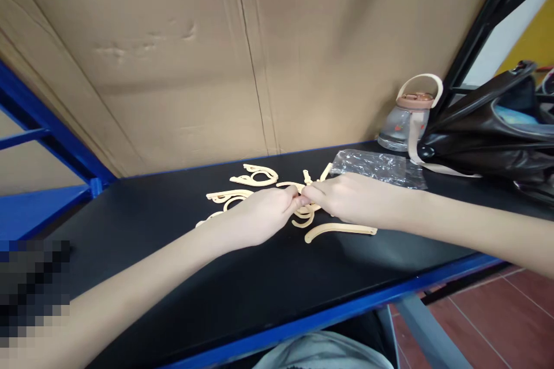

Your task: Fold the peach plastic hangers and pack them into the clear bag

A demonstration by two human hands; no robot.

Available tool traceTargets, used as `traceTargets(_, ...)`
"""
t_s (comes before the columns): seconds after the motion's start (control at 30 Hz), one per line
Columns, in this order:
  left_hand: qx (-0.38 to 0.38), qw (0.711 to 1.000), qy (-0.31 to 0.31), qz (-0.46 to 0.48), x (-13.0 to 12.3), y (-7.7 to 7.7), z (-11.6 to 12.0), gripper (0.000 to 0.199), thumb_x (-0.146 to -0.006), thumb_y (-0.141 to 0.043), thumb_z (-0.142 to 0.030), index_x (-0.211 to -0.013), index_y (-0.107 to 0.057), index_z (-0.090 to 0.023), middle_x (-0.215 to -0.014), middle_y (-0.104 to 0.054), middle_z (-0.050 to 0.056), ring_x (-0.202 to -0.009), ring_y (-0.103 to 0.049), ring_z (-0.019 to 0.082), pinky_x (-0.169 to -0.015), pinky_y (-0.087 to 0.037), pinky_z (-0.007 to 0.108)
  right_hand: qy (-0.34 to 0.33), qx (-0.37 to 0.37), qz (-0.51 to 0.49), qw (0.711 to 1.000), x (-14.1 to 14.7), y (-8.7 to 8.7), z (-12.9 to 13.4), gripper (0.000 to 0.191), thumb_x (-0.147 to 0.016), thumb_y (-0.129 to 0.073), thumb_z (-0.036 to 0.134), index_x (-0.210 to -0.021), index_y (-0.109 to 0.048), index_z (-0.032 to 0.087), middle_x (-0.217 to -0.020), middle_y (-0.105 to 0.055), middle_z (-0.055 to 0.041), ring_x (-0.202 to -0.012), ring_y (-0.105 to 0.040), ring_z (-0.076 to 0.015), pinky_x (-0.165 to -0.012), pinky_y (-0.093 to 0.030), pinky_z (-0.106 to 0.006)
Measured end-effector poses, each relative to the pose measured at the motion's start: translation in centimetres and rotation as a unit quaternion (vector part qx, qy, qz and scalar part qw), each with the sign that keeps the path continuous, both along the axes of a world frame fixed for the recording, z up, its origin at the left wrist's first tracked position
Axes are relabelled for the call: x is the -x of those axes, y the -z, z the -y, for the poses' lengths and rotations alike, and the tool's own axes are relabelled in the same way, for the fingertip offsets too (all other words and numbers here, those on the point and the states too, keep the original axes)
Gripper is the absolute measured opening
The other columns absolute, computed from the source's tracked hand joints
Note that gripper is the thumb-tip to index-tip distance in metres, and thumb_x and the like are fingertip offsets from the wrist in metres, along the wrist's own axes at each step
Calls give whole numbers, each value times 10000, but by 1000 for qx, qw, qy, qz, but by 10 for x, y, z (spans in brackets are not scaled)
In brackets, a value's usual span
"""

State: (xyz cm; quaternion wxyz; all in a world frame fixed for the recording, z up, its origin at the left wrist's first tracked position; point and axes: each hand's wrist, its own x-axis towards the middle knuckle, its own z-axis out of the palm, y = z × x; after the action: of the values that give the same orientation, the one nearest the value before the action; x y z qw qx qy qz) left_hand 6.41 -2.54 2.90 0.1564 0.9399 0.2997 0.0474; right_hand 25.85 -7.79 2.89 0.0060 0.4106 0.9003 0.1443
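My left hand [266, 212] and my right hand [331, 195] meet fingertip to fingertip over the middle of the black table. Both are closed in a pinch on a cream plastic folding hanger part [289, 185], mostly hidden by the fingers. Under and behind them lie more loose cream hanger parts, including a curved hook [304, 222]. A single hanger arm [340, 228] rests just in front of my right hand. To the left are folded cream hangers [262, 176], one of them partly covered by my left hand and forearm.
A crumpled clear plastic bag [376, 168] lies behind my right forearm. Farther right stand a clear bottle [400, 124] with a strap and a black leather bag [471, 132]. Cardboard [173, 69] walls off the back; a blue frame [303, 323] edges the table.
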Motion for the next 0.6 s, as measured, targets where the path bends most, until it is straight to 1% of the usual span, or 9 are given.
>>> traceTargets(0.07,-27,999,-19,-10,-2,3,1,394,-973,-222,-405,-946,-540,-175,-785,-622,36,-663,-588,181,-574,-386,271,9,-2,-10,1000,2,8,-3,182,-857,-431,33,-994,-519,115,-864,-646,-82,-679,-620,-179,-538,-331,-268)
traceTargets(0.17,-57,997,-36,-29,-6,8,5,382,-976,-218,-383,-891,-526,-173,-759,-626,40,-634,-593,188,-545,-372,271,32,29,-41,998,4,14,-7,227,-834,-421,2,-996,-523,124,-906,-663,-83,-718,-641,-187,-550,-341,-269)
traceTargets(0.27,-77,996,-37,-28,-10,13,9,374,-975,-229,-380,-853,-518,-177,-723,-629,33,-590,-589,187,-505,-344,263,48,52,-52,996,2,10,-7,249,-793,-426,-28,-942,-537,138,-822,-664,-61,-651,-620,-169,-509,-294,-258)
traceTargets(0.37,-109,993,-35,-35,-13,14,9,372,-972,-261,-359,-803,-534,-170,-678,-627,30,-538,-572,180,-475,-312,263,38,81,-59,994,-2,4,-4,208,-790,-448,-8,-883,-540,154,-701,-625,-31,-572,-565,-144,-482,-260,-246)
traceTargets(0.43,-124,992,-4,-37,-12,12,6,372,-974,-269,-337,-805,-555,-170,-676,-632,25,-538,-570,174,-480,-308,262,24,94,-71,993,-4,2,-2,154,-818,-467,35,-867,-537,162,-676,-605,-20,-553,-538,-133,-485,-262,-240)
traceTargets(0.53,-117,990,76,-36,-6,5,-1,398,-983,-265,-350,-826,-594,-190,-705,-641,4,-601,-592,157,-516,-331,249,22,92,-87,992,-5,5,0,92,-858,-484,93,-888,-534,164,-690,-600,-20,-566,-535,-136,-502,-272,-244)
traceTargets(0.6,-120,985,117,-44,-3,0,-4,383,-982,-281,-338,-842,-614,-209,-702,-638,-14,-601,-589,137,-515,-331,239,21,90,-91,991,-5,9,2,92,-869,-475,94,-902,-530,161,-701,-599,-20,-580,-541,-139,-508,-282,-246)
